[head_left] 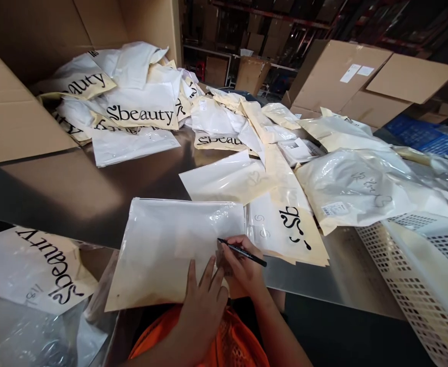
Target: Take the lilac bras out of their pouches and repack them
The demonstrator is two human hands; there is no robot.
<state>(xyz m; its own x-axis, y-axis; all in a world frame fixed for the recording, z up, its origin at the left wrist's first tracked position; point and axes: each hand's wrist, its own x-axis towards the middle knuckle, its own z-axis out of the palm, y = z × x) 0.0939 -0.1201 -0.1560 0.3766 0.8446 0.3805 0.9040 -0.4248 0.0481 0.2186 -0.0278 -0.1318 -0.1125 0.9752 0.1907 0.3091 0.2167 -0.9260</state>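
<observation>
A cream-and-white plastic mailer bag (162, 239) lies flat at the table's near edge, its lower edge reaching over it. My left hand (206, 295) presses on the bag's lower right part with fingers stretched out. In my right hand (244, 262) is a black marker pen (246, 253), its tip at the bag's surface near the right side. Whether the tip touches the bag is too fine to tell. Just to the right lie printed "Sbeauty" bags (281, 224), with small handwritten marks on one. Another pale bag (224, 178) lies behind.
A large open cardboard box (13, 102) stands at the left with heaped bags (139, 109) at its mouth. Filled bags (361, 183) pile up at the right above a white perforated basket (395, 275). More bags (36, 265) sit low at the left. Another carton (338, 76) stands behind.
</observation>
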